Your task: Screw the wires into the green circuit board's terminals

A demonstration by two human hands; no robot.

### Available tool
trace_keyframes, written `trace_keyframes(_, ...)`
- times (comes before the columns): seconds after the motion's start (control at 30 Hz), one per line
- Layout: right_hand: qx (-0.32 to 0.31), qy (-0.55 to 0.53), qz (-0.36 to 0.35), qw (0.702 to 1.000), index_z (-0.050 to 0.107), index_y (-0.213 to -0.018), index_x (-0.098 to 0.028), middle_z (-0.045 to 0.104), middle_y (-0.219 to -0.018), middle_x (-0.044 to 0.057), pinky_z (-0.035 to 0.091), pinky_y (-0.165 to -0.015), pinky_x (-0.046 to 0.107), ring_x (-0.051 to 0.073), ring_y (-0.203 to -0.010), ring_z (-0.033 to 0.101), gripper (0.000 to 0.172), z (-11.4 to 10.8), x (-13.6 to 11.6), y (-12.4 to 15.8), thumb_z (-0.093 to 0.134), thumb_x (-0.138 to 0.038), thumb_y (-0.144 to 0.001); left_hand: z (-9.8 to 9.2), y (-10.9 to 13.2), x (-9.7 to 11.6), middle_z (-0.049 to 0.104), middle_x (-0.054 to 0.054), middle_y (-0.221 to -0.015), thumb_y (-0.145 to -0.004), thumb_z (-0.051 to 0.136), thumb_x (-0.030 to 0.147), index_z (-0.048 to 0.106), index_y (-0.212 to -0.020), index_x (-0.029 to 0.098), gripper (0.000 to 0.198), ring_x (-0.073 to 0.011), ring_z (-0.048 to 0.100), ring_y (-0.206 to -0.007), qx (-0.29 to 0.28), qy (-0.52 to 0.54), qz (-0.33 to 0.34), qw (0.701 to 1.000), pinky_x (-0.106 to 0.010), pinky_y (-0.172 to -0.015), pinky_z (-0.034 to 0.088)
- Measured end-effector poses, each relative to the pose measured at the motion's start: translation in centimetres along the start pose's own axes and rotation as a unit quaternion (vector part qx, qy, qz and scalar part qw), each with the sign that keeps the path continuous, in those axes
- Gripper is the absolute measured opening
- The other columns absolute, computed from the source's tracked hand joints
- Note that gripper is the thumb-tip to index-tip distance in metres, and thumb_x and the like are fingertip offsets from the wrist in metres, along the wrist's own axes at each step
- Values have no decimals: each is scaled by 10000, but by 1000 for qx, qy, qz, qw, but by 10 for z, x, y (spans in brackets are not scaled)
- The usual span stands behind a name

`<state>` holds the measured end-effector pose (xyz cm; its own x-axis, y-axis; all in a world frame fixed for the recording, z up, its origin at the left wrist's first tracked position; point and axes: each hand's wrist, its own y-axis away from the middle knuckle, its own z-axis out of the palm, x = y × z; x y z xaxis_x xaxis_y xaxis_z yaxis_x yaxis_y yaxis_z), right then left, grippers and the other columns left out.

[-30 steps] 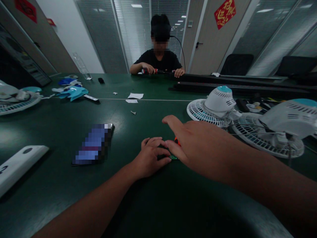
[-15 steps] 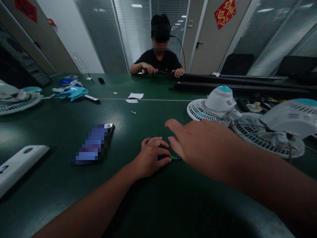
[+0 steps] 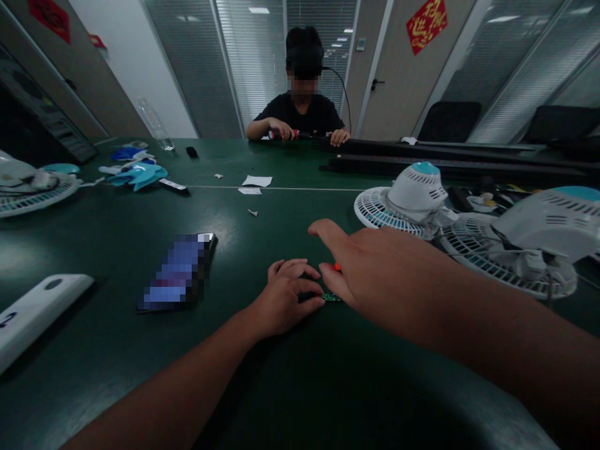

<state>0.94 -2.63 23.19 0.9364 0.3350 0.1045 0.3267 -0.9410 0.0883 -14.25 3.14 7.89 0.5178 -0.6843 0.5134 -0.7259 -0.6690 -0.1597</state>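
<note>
A small green circuit board [image 3: 332, 298] lies low over the dark green table [image 3: 262, 400]. My left hand [image 3: 285, 300] pinches its left end between thumb and forefinger, the other fingers curled above. From the right, my right hand [image 3: 370, 265] reaches over the board and covers its right end. A bit of bright orange [image 3: 337, 267] shows among the right hand's fingers; the rest of that thing is hidden behind the hand. One digit of the right hand sticks out to the left.
Left of my hands lie a phone [image 3: 178, 272] and a white casing [image 3: 42, 319]. White fan parts [image 3: 417, 194] stand on the right. Paper scraps [image 3: 257, 181] and blue plastic [image 3: 140, 175] lie farther off. Across the table a person [image 3: 304, 112] holds a red-and-black tool [image 3: 284, 134].
My right hand has shifted and turned slightly, and the orange bit among its fingers now shows. My left hand keeps its place on the circuit board.
</note>
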Motion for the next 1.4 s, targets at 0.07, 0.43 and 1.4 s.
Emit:
trace_keyframes(0.07, 5, -4, -1, 1000, 476, -1248, -163, 581, -596, -1, 241, -436, 255, 170, -504, 539, 388, 0, 1, 0, 530, -252, -874, 0, 0, 0, 627, -6, -1225, -823, 696, 275, 740, -929, 301, 118, -315, 434, -1287, -1, -1, -1, 1000, -567, -1082, 209)
trace_keyframes(0.43, -4, -21, 1, 1000, 467, -1243, -170, 619, -646, 16, 267, -455, 259, 186, -562, 586, 397, 1, 0, 0, 548, -239, -861, 1, 0, -1, 634, 4, -1207, -818, 697, 291, 743, -900, 311, 96, -312, 444, -1278, 12, 1, 4, 1000, -554, -1082, 222)
trace_keyframes(1.4, 3, 17, 32, 999, 464, -1258, -193, 587, -595, 5, 239, -442, 264, 180, -495, 529, 385, 1, 1, -4, 504, -280, -885, 1, 0, -1, 623, -6, -1221, -832, 688, 293, 744, -941, 313, 125, -302, 423, -1298, -1, -2, -7, 1000, -540, -1085, 207)
